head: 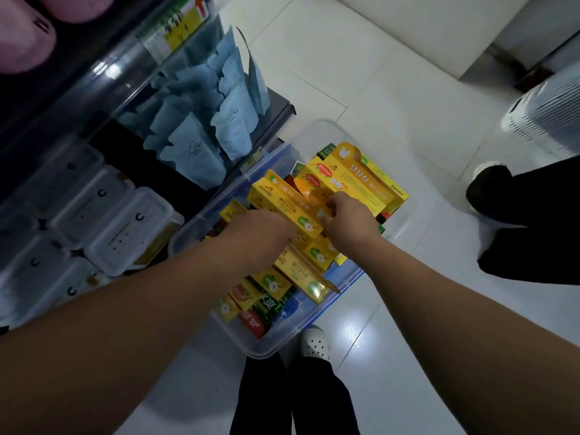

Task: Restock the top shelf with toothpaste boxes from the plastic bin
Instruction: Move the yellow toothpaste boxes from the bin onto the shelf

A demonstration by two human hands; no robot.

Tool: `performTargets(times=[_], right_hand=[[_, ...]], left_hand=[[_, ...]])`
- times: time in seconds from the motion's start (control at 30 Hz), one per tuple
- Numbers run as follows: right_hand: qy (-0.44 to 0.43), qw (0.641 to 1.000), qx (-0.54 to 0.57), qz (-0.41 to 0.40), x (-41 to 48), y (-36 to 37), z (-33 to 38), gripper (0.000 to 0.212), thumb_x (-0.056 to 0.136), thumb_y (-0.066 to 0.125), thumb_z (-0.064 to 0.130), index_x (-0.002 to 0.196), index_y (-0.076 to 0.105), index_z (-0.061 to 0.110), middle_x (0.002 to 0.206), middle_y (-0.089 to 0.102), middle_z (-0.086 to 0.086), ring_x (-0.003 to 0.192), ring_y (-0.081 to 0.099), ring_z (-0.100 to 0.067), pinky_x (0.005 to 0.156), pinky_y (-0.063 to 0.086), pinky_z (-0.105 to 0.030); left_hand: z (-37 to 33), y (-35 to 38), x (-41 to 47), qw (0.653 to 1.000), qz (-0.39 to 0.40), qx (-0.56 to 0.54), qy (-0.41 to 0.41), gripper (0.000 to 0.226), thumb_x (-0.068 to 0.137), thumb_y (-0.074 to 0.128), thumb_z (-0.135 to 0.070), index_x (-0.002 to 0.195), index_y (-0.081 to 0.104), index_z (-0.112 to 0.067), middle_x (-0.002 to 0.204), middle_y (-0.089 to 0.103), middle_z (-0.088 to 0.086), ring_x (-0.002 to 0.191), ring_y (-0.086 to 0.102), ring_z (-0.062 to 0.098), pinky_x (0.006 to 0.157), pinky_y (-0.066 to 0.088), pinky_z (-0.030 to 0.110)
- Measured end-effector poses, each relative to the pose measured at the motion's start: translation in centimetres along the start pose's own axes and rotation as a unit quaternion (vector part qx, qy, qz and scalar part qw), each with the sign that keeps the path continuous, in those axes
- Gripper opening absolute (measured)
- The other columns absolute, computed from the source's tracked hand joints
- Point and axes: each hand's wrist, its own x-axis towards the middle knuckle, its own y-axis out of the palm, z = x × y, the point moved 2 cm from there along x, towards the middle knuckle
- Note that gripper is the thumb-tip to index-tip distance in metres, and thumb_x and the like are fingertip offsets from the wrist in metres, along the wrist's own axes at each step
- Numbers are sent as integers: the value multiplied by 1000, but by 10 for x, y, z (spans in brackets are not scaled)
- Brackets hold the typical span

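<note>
Left hand (263,235) grips the top toothpaste box (282,200) mid-bin (266,350); right hand (348,222) pinches its end. I'd lift it level, clear of the loose boxes beneath.

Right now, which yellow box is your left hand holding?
The long yellow box slanting across the top of the pile, green apple on its near end; the left hand grips it. The other yellow boxes lie below or beyond.
</note>
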Motion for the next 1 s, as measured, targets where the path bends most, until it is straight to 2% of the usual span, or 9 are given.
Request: performTargets(times=[0.13,0.23,0.3,0.43,0.5,0.57,0.7,0.87,1.0], right_hand=[[7,999,22,32,4,0,2,15,94,55,24,103,63,16,91,63,-3,80,59,-24,65,47,-33],[-7,998,29,49,2,-5,6,8,95,54,19,95,61,16,75,52,2,72,52,-22,59,37,-28],[-16,998,41,52,-2,-13,10,7,95,52,15,92,57,17,72,49,3,71,50,-23,59,35,-27],[-35,998,41,45,-13,-44,23,16,95,44,9,97,60,11,85,59,-9,80,59,-31,64,46,-34],[-50,997,36,40,-19,-63,31,15,96,44,9,94,58,14,87,60,-11,83,61,-32,66,47,-34],[-66,996,42,39,-27,-83,42,15,95,44,8,93,57,15,89,59,-10,85,61,-33,71,49,-37],[-106,992,49,38,-51,-124,71,17,91,43,3,92,60,4,93,63,-20,87,62,-38,79,53,-47],[-183,982,20,38,-89,-168,113,24,88,44,0,100,64,7,103,64,-18,93,63,-37,82,51,-41],[-246,968,7,43,-119,-193,151,22,88,48,0,99,66,6,102,65,-21,94,63,-36,80,51,-37]], left_hand=[[1,2,1,1000,0,-8,13,14,96,52,-13,98,64,-20,105,58,0,87,56,20,66,42,31],[4,-2,-4,999,8,-39,9,18,94,52,-6,85,54,-21,95,50,-2,79,51,18,63,39,29],[7,-8,-11,999,5,-54,-3,23,93,51,-3,83,48,-22,84,40,-7,73,47,14,60,38,29],[17,-31,-35,994,-43,-98,-39,22,92,43,1,77,46,-16,72,39,-5,62,40,13,52,26,28],[18,-46,-51,990,-73,-110,-53,19,93,41,-2,86,54,-14,75,47,0,67,47,19,54,30,30],[17,-61,-70,984,-103,-124,-71,24,94,41,-6,84,55,-22,76,52,1,69,51,20,55,34,29],[7,-86,-113,973,-145,-142,-111,21,95,44,-10,85,59,-22,75,56,3,69,52,20,54,33,29],[-6,-119,-174,956,-164,-168,-178,24,90,47,-5,83,60,-24,80,56,5,69,49,19,56,31,29],[-16,-143,-235,941,-244,-137,-188,19,93,49,-13,91,64,-25,84,56,-3,79,51,18,65,37,29]])
